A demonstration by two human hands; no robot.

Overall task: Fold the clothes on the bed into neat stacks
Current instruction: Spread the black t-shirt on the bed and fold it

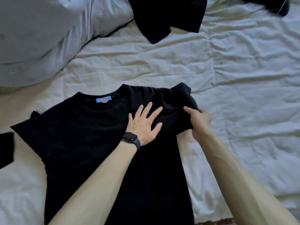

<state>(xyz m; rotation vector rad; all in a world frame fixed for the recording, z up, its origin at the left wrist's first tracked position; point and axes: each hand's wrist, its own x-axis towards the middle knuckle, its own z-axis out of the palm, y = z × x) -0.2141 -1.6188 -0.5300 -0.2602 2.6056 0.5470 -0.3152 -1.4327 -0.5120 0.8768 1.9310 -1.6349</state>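
A black T-shirt [78, 137] with a blue neck label lies spread flat on the white bed sheet [235, 88], its collar pointing away from me. My left hand [144, 124], with a dark watch on the wrist, presses flat on the shirt's chest with fingers spread. My right hand [198, 120] grips the shirt's right sleeve and side, which is bunched and drawn in over the body. The left sleeve lies flat at the far left.
A second black garment [165, 18] lies crumpled at the top centre. A pale grey pillow [40, 38] fills the top left. More dark fabric shows at the top right [276, 5] and at the left edge [6, 148].
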